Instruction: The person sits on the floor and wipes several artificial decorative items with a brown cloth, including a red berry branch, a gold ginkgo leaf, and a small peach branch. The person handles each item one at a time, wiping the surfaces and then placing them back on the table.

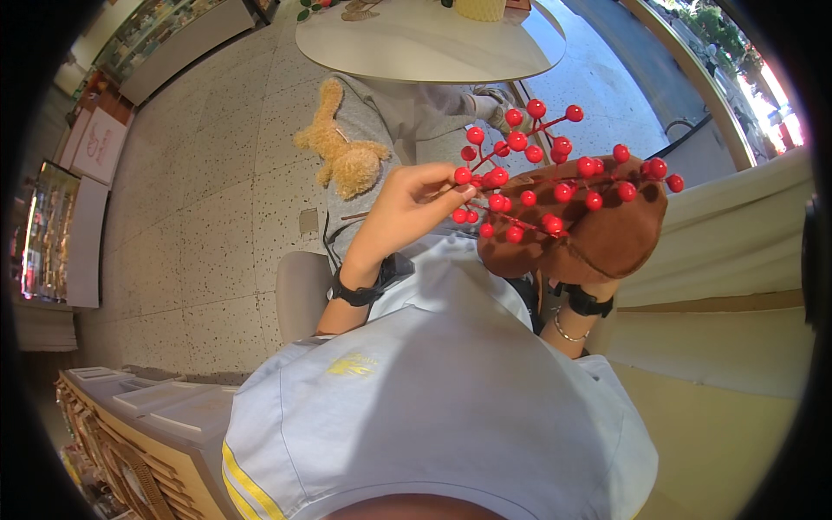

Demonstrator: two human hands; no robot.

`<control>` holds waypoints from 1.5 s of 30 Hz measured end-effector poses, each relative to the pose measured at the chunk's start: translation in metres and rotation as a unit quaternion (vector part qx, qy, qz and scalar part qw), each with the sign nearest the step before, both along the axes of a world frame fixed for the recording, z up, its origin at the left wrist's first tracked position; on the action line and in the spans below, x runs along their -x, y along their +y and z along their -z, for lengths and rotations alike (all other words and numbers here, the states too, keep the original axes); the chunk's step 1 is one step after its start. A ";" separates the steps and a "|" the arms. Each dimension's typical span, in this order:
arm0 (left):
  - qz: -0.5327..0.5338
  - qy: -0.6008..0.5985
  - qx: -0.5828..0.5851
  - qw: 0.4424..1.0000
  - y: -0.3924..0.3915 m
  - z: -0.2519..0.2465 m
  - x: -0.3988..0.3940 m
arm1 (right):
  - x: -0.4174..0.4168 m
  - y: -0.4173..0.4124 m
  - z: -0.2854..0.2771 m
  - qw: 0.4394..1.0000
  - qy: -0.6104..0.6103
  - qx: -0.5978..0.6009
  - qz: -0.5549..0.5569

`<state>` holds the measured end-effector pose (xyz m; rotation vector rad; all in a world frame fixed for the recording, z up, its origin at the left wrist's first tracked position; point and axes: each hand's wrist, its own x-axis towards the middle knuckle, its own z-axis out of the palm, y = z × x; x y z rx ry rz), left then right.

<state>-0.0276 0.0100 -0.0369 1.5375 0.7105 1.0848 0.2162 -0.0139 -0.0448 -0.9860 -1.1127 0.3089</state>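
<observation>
My left hand point(413, 198) pinches the stem of a branch of artificial red berries point(517, 141) between thumb and fingertips. The sprigs fan out to the right, partly in front of a brown plush item point(614, 231) with a stitched seam; I cannot tell its full shape. My right hand is hidden behind or inside this plush item, which it holds up; only the wrist, with a black strap and a bracelet, shows below. A tan plush toy animal point(354, 162) lies on my left thigh, on grey trousers.
Ahead stands a white rounded table point(429, 49), with a yellow ribbed container point(480, 8) at its far side. A cream curtain point(721, 234) hangs at the right. Display cases point(52, 227) line the left. White trays point(162, 396) lie on a counter behind left.
</observation>
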 end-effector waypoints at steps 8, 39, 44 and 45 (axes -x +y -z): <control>-0.017 0.037 -0.024 0.999 0.000 0.002 -0.001 | 0.001 -0.001 -0.002 1.000 0.014 0.003 -0.019; -0.202 0.118 -0.443 0.865 -0.017 -0.011 -0.015 | 0.041 -0.014 0.009 0.987 -0.024 0.049 -0.153; -0.119 0.129 -0.409 0.895 -0.015 -0.020 -0.005 | 0.032 -0.011 0.008 0.984 -0.045 0.061 -0.163; -0.099 0.132 -0.401 0.901 -0.014 -0.021 -0.004 | 0.032 -0.012 0.008 0.981 -0.056 0.065 -0.172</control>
